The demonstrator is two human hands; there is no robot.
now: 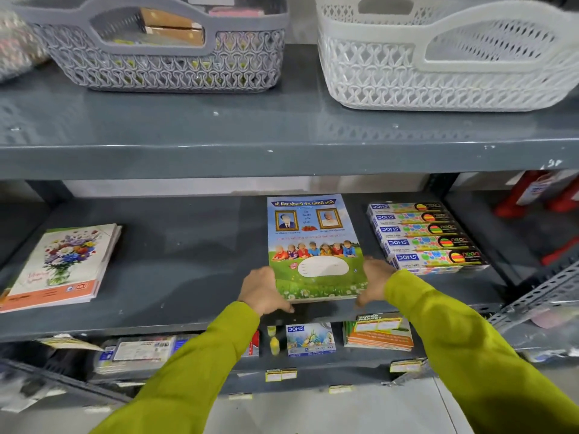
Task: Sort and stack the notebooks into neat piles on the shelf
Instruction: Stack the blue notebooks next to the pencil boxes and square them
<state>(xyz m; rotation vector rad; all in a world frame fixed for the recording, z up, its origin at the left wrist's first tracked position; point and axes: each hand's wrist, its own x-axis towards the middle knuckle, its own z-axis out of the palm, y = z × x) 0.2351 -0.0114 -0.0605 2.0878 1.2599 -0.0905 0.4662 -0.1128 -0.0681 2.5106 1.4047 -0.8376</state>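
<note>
Fingers of the left hand (261, 291) and right hand (374, 281) clasp a blue-covered notebook stack (315, 245) between them on the shelf (188, 245).

Blue-and-green notebook (315, 249), floral notebook (59, 264), grey shelf (188, 245).

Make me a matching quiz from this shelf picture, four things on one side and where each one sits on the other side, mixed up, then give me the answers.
Things:
1. flower-cover notebooks
2. children-cover notebooks
3. DOMS pencil boxes
4. white basket

Places:
A. upper shelf, right side
B. middle shelf, far left, untouched
C. middle shelf, right of the hands
D. middle shelf centre, between the left hand and right hand

Pairs: 1-B, 2-D, 3-C, 4-A
</note>
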